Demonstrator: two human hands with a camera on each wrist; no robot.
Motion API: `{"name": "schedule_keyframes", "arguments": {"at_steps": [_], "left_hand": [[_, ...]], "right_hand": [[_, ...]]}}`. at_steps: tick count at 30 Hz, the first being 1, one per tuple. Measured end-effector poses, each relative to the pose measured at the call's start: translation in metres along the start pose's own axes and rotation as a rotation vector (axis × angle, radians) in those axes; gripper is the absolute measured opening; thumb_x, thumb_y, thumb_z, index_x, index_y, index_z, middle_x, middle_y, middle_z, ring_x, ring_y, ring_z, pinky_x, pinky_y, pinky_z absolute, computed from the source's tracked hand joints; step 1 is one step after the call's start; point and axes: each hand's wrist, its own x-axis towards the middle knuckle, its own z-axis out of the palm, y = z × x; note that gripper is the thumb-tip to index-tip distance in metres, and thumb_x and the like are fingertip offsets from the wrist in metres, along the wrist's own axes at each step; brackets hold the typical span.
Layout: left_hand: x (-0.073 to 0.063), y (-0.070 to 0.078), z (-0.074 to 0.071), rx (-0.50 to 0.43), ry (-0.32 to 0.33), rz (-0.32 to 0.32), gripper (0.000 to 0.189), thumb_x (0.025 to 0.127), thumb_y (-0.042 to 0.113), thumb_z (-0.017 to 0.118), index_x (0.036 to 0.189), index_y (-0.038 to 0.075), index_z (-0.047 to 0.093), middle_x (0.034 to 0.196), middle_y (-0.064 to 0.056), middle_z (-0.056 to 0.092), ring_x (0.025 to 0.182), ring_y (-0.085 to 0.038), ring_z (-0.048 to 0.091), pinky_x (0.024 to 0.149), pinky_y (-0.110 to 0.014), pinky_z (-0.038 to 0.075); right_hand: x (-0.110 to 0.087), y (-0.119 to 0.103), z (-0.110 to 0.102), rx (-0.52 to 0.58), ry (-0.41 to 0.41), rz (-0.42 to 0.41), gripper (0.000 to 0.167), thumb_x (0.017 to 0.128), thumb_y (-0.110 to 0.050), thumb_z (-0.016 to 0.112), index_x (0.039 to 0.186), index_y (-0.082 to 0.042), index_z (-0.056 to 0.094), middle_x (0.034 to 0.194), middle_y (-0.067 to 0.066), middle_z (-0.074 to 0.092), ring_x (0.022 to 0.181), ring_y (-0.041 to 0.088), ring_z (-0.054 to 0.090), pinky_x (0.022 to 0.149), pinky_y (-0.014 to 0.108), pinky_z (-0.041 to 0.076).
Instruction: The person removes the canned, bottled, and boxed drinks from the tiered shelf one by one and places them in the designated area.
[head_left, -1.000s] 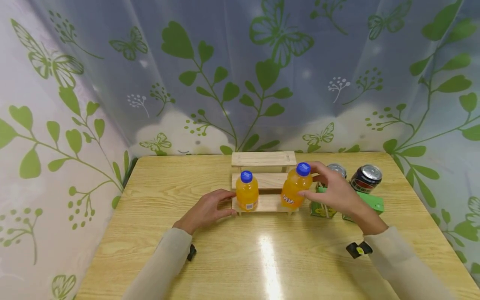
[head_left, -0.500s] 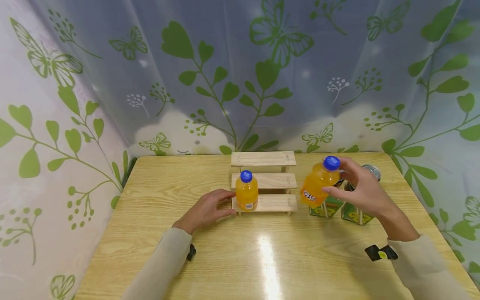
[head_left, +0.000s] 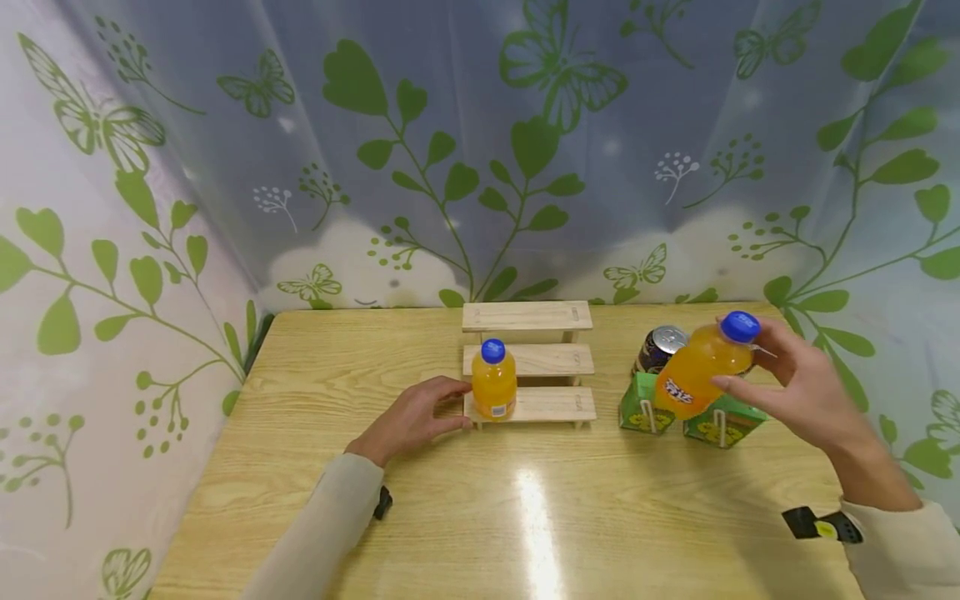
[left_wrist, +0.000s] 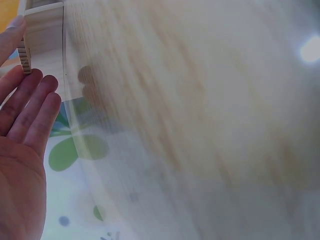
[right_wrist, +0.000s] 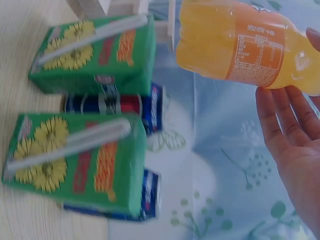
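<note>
My right hand [head_left: 802,387] holds a bottle of orange soda [head_left: 693,367] with a blue cap, thumb on one side and fingers on the other. The bottle is tilted and raised, overlapping the green drink cartons in the head view. My left hand [head_left: 416,417] grips the left end of the lowest step of a three-tier wooden stand [head_left: 551,404], thumb at the front corner and index finger behind. In the left wrist view the other fingers [left_wrist: 37,107] extend loosely beside the stand's end. A second orange soda bottle [head_left: 494,387] stands upright on that step's left side.
Two green drink cartons [head_left: 639,408] [right_wrist: 75,160] with straws stand right of the stand. Dark cans, one with a silver top [head_left: 666,340], are behind them, partly hidden by the bottle and hand. A patterned curtain [head_left: 420,167] borders the wooden table [head_left: 337,350].
My right hand has lifted the orange soda bottle off the lowest step's right side and carried it rightward, over the cartons, tilting it more. My left hand has stayed at the stand.
</note>
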Motion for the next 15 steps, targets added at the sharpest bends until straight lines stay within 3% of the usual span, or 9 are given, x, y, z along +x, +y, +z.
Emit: {"name": "schedule_keyframes", "arguments": {"at_steps": [5,11,15], "left_hand": [[0.001,0.000,0.000,-0.007,-0.003,-0.005,0.059,0.100,0.038,0.081,0.152,0.016,0.064,0.150,-0.001,0.067,0.139,-0.022,0.064,0.120,-0.046,0.053],[0.001,0.000,0.000,-0.015,-0.002,-0.003,0.059,0.100,0.037,0.081,0.152,0.015,0.064,0.150,-0.002,0.068,0.138,-0.023,0.065,0.119,-0.048,0.054],[0.001,-0.001,0.001,-0.025,-0.003,0.002,0.059,0.100,0.037,0.081,0.152,0.015,0.064,0.149,-0.001,0.068,0.138,-0.023,0.065,0.119,-0.048,0.054]], "right_hand": [[-0.009,0.005,-0.022,-0.029,0.060,-0.015,0.077,0.077,0.033,0.074,0.148,0.006,0.057,0.141,-0.016,0.064,0.126,-0.005,0.063,0.105,0.002,0.046],[-0.025,0.015,-0.044,-0.080,0.138,0.043,0.073,0.087,0.026,0.072,0.152,-0.004,0.057,0.144,-0.022,0.059,0.128,-0.008,0.057,0.103,0.000,0.043],[-0.034,0.024,-0.055,-0.095,0.191,0.021,0.074,0.087,0.030,0.068,0.153,-0.003,0.055,0.146,-0.022,0.059,0.128,-0.006,0.056,0.102,0.000,0.044]]}}
